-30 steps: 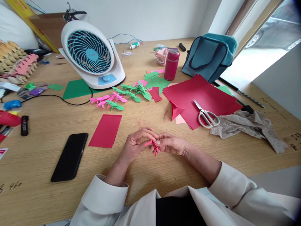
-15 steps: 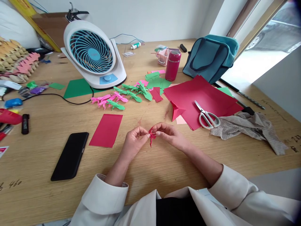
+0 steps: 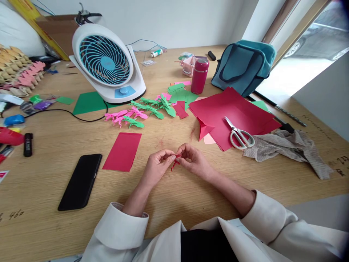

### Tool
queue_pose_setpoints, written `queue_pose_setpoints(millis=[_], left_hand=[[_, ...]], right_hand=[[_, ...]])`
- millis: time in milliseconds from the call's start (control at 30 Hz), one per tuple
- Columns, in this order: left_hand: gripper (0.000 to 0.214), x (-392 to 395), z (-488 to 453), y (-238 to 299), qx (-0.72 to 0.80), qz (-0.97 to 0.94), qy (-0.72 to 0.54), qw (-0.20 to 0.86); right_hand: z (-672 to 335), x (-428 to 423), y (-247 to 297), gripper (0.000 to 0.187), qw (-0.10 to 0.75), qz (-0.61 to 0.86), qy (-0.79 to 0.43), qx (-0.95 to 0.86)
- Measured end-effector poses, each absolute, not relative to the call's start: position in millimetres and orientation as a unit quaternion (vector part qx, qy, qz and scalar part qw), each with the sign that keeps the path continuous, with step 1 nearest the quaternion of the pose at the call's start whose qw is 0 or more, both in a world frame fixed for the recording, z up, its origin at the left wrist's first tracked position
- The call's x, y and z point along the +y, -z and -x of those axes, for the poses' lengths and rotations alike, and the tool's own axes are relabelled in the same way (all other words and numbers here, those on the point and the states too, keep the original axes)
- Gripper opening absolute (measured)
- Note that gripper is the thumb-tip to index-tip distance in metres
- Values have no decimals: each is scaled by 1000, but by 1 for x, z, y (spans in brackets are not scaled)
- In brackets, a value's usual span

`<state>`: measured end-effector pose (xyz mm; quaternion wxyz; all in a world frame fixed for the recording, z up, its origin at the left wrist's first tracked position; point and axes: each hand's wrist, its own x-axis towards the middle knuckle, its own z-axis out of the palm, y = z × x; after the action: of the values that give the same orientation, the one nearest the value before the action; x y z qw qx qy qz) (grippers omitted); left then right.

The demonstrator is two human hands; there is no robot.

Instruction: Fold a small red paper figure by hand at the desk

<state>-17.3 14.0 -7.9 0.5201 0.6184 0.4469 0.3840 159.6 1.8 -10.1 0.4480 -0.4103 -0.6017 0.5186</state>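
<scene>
A small folded red paper piece is pinched between both hands just above the wooden table. My left hand grips its left side with fingertips closed. My right hand pinches its right side, fingers curled. A red paper rectangle lies flat to the left of my hands. Pink and green folded paper figures lie in a row farther back. A stack of red paper sheets lies to the right with scissors on it.
A black phone lies at the left front. A white and blue fan stands at the back left, a red bottle and teal bag at the back right. A grey cloth lies right.
My hands have lifted slightly away from me and turned the red folded piece. The pinch has shifted; the piece now hangs with a point down to the left.
</scene>
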Motion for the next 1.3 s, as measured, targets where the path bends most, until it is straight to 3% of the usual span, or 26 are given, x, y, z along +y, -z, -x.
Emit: queue_pose_setpoints(millis=[667, 1300], left_hand=[[27, 9, 12, 0, 426, -473, -379, 672], [26, 5, 7, -3, 476, -496, -383, 616]], right_hand=[[-164, -2, 1, 20, 435, 378, -542, -612], [-166, -1, -4, 9, 430, 418, -409, -688]])
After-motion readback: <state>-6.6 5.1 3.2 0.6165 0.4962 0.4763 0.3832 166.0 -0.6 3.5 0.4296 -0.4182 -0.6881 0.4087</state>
